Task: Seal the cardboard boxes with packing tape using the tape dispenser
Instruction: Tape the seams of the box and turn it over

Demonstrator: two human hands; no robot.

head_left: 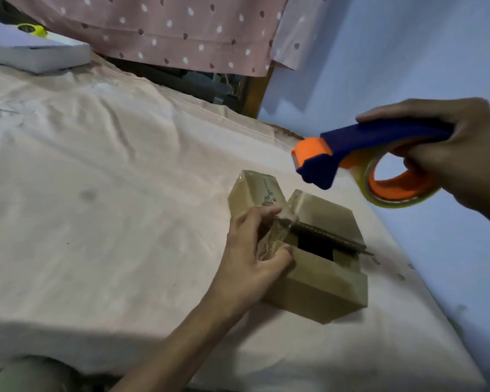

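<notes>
The box (317, 258) sat on the sheet (96, 179) near its right edge, flaps partly open. The left hand (255, 256) pinched clear tape (275, 222) against a flap. The right hand (453, 154), raised above, gripped the dispenser (374, 154).

The tape dispenser (359, 145) is showing a navy blue body with an orange head and orange core. The cardboard box (317, 267) is appearing plain brown. The curtain (164, 32) is displaying dusty pink with white and maroon spots. The bed sheet (96, 179) is showing pale pink.
</notes>
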